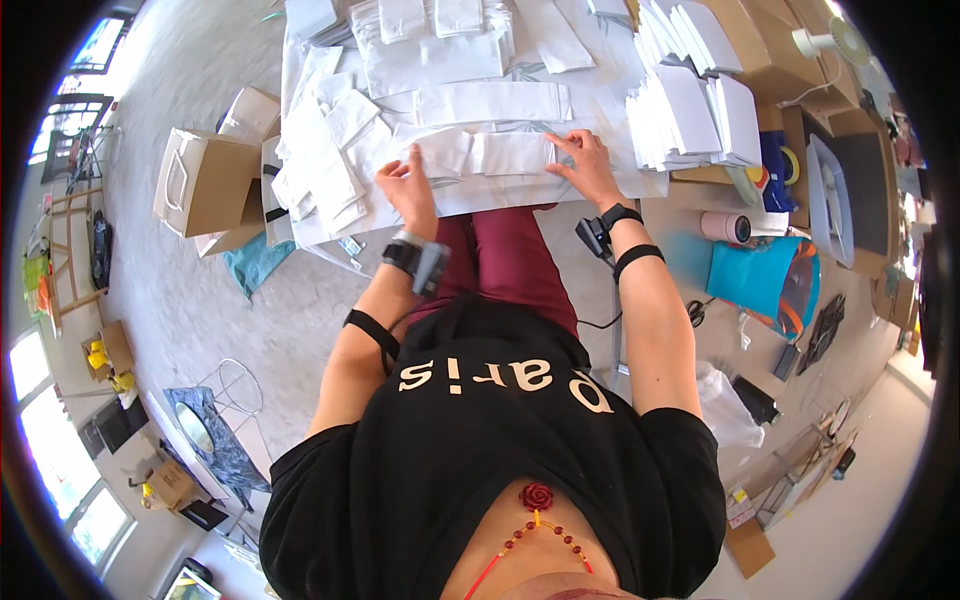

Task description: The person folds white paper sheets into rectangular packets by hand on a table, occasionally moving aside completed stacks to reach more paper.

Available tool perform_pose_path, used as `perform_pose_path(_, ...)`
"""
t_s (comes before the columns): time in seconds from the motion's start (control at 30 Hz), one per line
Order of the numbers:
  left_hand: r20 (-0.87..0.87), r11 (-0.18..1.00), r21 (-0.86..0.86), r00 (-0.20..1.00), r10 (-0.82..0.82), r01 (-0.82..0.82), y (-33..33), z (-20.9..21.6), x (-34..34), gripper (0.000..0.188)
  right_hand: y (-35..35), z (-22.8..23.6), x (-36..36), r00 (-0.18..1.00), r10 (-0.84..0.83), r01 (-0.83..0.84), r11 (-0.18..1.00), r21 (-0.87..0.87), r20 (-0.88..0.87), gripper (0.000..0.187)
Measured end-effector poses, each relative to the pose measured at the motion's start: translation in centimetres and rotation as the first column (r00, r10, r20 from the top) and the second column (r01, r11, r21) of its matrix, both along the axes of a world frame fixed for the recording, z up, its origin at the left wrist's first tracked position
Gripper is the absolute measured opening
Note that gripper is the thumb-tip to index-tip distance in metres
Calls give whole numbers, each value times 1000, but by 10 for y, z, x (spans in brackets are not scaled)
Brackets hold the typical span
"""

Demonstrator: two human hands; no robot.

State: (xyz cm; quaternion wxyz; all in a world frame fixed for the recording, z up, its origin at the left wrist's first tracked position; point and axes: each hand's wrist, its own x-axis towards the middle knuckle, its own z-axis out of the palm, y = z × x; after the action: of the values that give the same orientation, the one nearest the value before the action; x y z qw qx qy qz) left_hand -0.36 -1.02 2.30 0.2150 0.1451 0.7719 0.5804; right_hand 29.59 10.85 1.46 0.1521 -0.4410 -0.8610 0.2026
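Note:
Two flat white folded pieces lie end to end near the table's front edge; paper or cloth, I cannot tell. My left hand (408, 192) is at the outer end of the left piece (447, 153), its index finger raised along that end and its thumb apart. At the far end of the right piece (512, 154), my right hand (588, 166) touches the edge with index finger and thumb spread. Just beyond them lies a longer white strip (490, 103). Loose white pieces (325, 165) overlap in a heap left of my left hand.
The table (470, 195) has a pale leaf-patterned cover. Neat white stacks (685, 120) stand at its right, more white piles (430, 50) at the back. Cardboard boxes (215, 185) sit on the left. A blue bag (750, 280) and a pink cylinder (722, 228) are at the right.

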Motion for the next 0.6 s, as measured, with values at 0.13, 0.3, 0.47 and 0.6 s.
perform_pose_path(0.13,382,994,-11,918,104,-108,12,26,-34,49,-2,9,2,999,-20,21,999,-36,31,61)
perform_pose_path(0.3,381,982,-24,907,180,-185,24,2,-62,38,1,16,-5,997,-2,6,999,-41,77,65)
perform_pose_path(0.47,33,958,286,999,-42,31,9,40,-37,31,-2,31,-18,999,-44,44,993,111,-2,71)
perform_pose_path(0.6,-342,941,252,930,-133,227,5,78,-16,33,-16,81,-94,979,33,-7,992,129,-201,71)
